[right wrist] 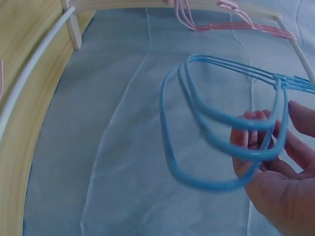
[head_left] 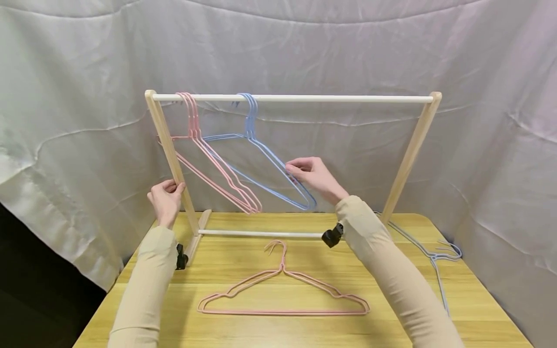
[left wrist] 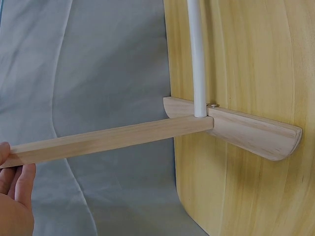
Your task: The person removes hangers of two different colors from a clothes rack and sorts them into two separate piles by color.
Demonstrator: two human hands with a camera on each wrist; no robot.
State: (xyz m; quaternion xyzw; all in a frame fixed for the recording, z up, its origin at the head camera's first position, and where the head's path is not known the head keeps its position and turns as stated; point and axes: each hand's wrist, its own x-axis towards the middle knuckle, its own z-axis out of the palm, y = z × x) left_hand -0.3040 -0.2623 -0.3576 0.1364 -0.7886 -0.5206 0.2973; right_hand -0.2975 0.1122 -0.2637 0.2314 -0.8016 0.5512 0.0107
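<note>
- Clock set on the rack [head_left: 261,234], 12 toward the curtain [head_left: 348,53].
- Left hand [head_left: 166,198] at 9: nearly closed, pinching the left post [head_left: 169,150].
- Right hand [head_left: 316,175] near centre: partly closed, holding blue hangers [head_left: 251,133] toward their outer ends; hooks on the top rail [head_left: 339,98], 9 side.
- Pink hangers [head_left: 194,131]: same rail, nearer left post; short gap to blue hooks.
- I see a long rail stretch from blue hooks to right post [head_left: 411,154] at 3.
- Pink pair [head_left: 283,313] flat on table [head_left: 261,333] at 6.
- Blue-grey pair [head_left: 432,256] at 4, hooks by table's right edge.
</note>
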